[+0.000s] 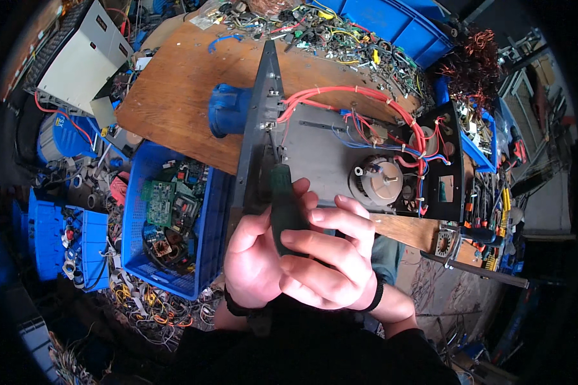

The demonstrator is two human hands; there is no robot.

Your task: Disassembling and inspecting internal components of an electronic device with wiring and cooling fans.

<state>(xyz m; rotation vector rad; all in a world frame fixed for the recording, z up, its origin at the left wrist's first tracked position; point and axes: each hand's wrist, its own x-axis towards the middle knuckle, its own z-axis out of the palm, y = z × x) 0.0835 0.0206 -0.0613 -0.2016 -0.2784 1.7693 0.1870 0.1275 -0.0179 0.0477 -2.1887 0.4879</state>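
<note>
Both my hands grip a dark green screwdriver (282, 205); its shaft points up to a terminal fitting (277, 151) on the side panel of an open grey metal chassis (311, 147). My left hand (253, 256) curls behind the handle, and my right hand (331, 256) has its fingers wrapped across it. Thick red wires (356, 90), held with ties, and thinner blue ones run across the chassis. A round silver component (379, 179) with a central bolt sits near its right end. A blue cylindrical fitting (225, 110) lies just left of the chassis.
The wooden bench (160, 102) carries heaped scrap (366, 45) along its back. A blue crate of circuit boards (130, 231) stands left, beside smaller blue bins (93, 240). A white casing (87, 61) is at upper left, copper wire (469, 64) upper right, tools (494, 202) at right.
</note>
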